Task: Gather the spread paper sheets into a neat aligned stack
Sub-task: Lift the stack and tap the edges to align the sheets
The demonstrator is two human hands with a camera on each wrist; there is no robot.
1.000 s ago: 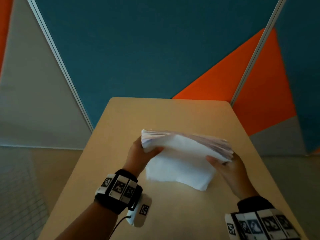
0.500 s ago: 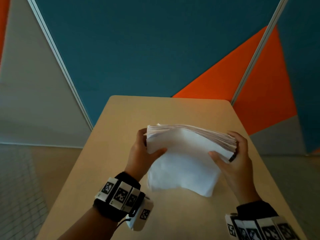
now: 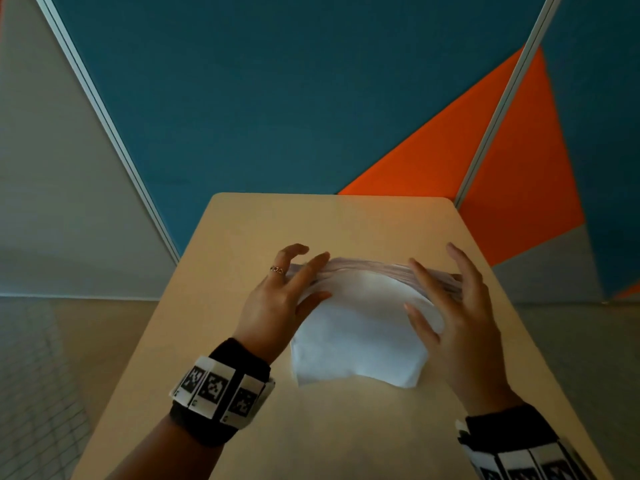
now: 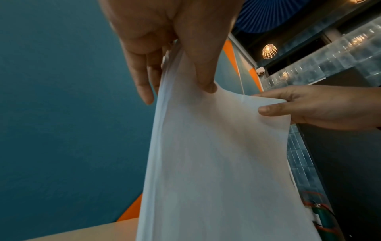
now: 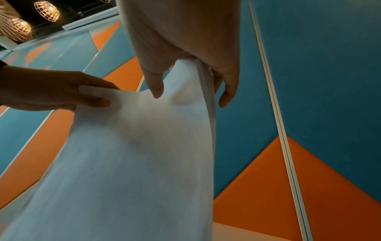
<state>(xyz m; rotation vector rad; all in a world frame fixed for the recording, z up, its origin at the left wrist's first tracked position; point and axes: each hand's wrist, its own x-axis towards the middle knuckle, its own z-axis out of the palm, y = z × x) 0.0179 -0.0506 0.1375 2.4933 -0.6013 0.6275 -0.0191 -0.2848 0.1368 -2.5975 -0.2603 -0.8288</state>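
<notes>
1. The fingers of both hands have spread out since a moment ago.
2. The paper stack (image 3: 360,327) stands on its edge on the table (image 3: 242,237).
3. The left hand (image 3: 277,306) pinches its left side.
4. The right hand (image 3: 453,313) pinches its right side.

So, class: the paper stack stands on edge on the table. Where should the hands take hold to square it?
Grip the paper stack by its two short side edges near the top, left hand from the left, right hand from the right; it bows in the middle, so hold loosely.
</notes>
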